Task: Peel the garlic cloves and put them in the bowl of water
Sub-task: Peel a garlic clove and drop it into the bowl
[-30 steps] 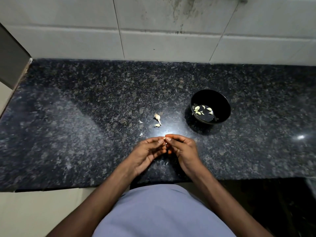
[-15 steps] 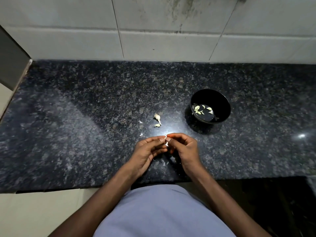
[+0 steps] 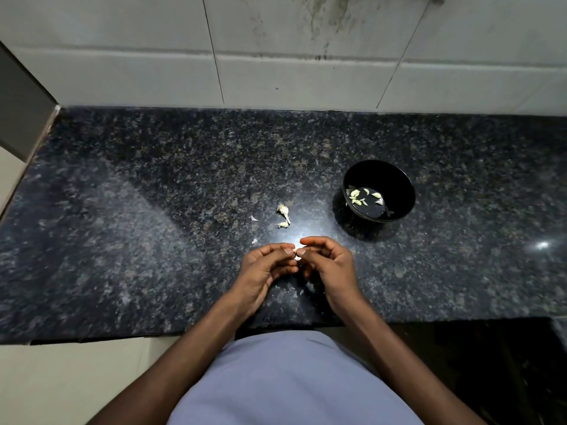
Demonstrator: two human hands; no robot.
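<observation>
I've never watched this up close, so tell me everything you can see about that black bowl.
The black bowl is round, glossy and deep, standing upright on the dark speckled countertop, ahead and right of both hands. It holds shallow water with several pale peeled garlic cloves. No hand touches it.

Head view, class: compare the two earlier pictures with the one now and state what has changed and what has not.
Very little changed. Both hands keep pinching the garlic clove between them above the counter; the left hand and right hand only shifted their fingertips slightly, the right forefinger lifting a little. Nothing was let go. The black bowl, the cloves in its water and the garlic scraps stayed put.
</observation>
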